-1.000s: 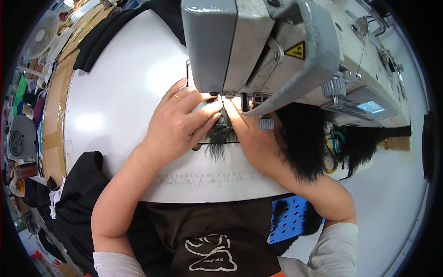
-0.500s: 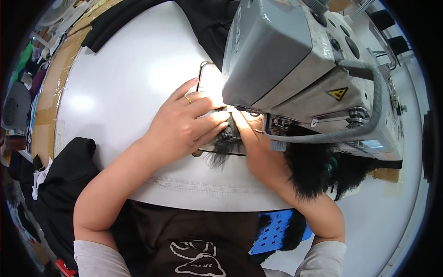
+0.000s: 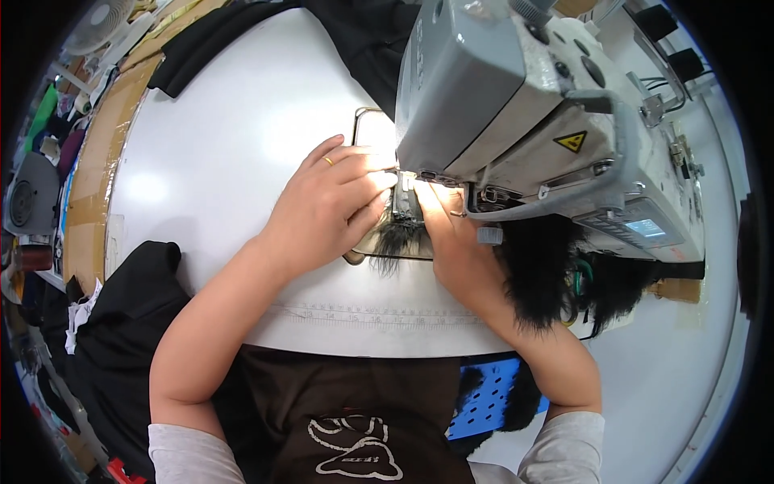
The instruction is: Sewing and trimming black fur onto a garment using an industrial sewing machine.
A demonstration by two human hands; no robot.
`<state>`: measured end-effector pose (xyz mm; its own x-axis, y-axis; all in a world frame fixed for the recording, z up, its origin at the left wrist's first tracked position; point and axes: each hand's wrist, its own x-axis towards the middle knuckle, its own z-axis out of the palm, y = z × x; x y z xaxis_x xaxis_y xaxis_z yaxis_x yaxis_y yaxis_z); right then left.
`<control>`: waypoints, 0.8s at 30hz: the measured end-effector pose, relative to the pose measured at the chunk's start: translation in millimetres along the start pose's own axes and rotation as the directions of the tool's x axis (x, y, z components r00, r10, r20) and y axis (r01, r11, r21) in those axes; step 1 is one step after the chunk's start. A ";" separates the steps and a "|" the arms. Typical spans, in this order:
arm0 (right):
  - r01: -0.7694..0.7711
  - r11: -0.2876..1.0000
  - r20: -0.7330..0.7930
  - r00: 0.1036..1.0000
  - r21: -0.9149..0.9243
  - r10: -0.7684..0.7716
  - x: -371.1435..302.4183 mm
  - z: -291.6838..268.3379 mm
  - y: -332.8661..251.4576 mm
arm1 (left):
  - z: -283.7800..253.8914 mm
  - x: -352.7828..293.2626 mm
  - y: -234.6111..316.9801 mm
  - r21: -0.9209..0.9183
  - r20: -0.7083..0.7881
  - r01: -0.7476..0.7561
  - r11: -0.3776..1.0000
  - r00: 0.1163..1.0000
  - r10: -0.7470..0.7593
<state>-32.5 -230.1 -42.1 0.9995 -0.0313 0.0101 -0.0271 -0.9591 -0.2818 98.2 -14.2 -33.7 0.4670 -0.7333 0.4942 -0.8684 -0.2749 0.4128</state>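
The left hand (image 3: 334, 202) lies flat and open, fingers spread, pressing a strip of black fur fabric (image 3: 401, 230) down on the white counter (image 3: 234, 137) just in front of the sewing machine (image 3: 532, 121), its fingertips right at the needle area. The right hand (image 3: 451, 238) comes in under the machine head on the other side of the strip, fingers extended and resting on the fur rather than gripping it (its fingertips are partly hidden by the machine's glare). More of the black fur (image 3: 536, 274) trails off to the right of the machine. To sew this well, both hands should keep the strip flat and feed it evenly, with fingertips kept clear of the needle and the long pile brushed away from the seam line. Below the machine, at the counter's near edge, a blue perforated basket (image 3: 488, 395) shows; its contents cannot be made out.
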 end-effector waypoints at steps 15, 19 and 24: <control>0.208 0.977 0.061 0.976 0.046 -0.211 -54.7 -24.4 -14.3 | 46.2 63.5 -33.4 -0.023 -0.068 0.305 0.952 0.950 -0.306; -0.203 0.975 0.355 0.921 0.084 0.162 4.9 -39.5 9.1 | 20.5 96.8 -78.7 -0.342 -0.374 0.553 0.760 0.662 -0.650; -0.040 0.990 0.165 0.986 0.132 0.017 -11.4 -53.8 21.8 | -78.6 53.0 -185.3 -0.307 -0.630 0.634 0.710 0.423 -0.651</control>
<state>-45.5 -265.8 3.2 0.9882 -0.0012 -0.1529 -0.0639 -0.9116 -0.4061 297.0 46.7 -23.9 0.8681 0.2603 0.4227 -0.2690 -0.4690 0.8412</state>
